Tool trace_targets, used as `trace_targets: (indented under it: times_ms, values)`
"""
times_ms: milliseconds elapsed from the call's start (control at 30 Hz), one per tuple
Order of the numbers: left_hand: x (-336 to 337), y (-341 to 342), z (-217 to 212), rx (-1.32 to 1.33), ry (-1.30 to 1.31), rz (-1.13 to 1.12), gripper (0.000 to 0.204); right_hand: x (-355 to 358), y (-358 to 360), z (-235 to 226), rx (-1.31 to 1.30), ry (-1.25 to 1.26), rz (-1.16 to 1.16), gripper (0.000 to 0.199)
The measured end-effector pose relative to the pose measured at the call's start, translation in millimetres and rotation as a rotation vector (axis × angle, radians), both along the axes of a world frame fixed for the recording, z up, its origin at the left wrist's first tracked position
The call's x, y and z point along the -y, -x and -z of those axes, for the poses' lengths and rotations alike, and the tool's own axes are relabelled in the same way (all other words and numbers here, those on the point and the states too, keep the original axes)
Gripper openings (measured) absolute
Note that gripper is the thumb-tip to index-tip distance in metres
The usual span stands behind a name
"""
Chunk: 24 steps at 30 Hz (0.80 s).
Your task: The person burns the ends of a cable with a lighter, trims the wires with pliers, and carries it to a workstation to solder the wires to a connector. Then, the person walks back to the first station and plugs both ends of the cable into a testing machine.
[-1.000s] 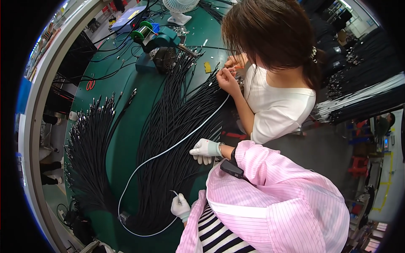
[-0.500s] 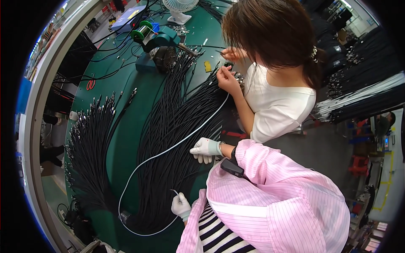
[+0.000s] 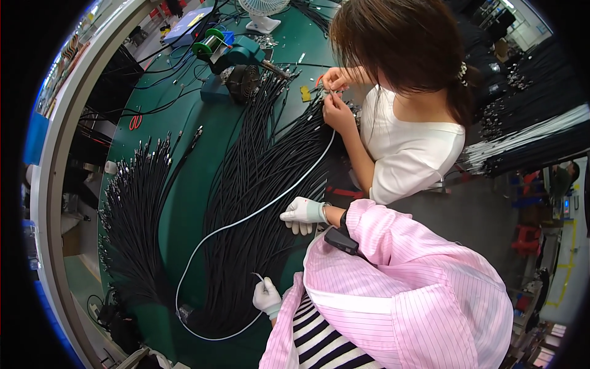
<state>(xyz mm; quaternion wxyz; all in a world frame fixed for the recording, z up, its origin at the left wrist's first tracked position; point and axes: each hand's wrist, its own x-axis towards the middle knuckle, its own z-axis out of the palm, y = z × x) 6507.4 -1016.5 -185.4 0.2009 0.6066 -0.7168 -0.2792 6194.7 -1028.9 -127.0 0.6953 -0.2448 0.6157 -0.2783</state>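
My left hand (image 3: 267, 296), in a white glove, is closed around a thin pale piece that sticks up from its fingers, close to the low end of a long white cable (image 3: 203, 241). My right hand (image 3: 303, 213), also gloved, lies knuckles up on a wide fan of black cables (image 3: 258, 184), just below the white cable. Its fingers curl down, and their grip is hidden. The white cable loops over the green table (image 3: 184, 184) and runs up to the hands of a co-worker (image 3: 335, 98) in a white top.
A second fan of black cables (image 3: 132, 209) with metal ends lies at the left. A dark machine (image 3: 239, 80), a green spool (image 3: 206, 44) and a small fan (image 3: 263, 13) stand at the far end. Red scissors (image 3: 134, 122) lie left. More cable bundles (image 3: 528, 138) hang at the right.
The co-worker's hands have shifted a little over the cable ends. My own hands have stayed nearly still.
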Motion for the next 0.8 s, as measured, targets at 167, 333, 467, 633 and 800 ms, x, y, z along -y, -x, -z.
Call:
trace_targets:
  times_ms: [167, 333, 467, 633, 800]
  values:
    - [0.4, -2.5, 2.9, -0.018, 0.018, 0.0, 0.027, 0.7, -0.7, 4.4, 0.019, 0.002, 0.003, 0.038]
    - [1.1, -4.6, 4.2, -0.02, -0.028, 0.018, 0.029, 0.1, 1.2, 7.5, 0.041, 0.014, 0.001, 0.038]
    - [2.6, -3.9, -2.4, 0.014, -0.053, 0.045, 0.032, 0.3, 0.5, 6.6, 0.028, 0.004, -0.001, 0.038]
    - [2.8, -5.6, 1.1, 0.01, -0.056, 0.038, 0.034, 0.2, -0.4, 5.1, 0.02, 0.0, 0.01, 0.037]
    - [1.2, -4.6, 2.4, 0.024, -0.05, 0.055, 0.034, 0.3, 1.0, 2.3, 0.024, -0.031, 0.013, 0.037]
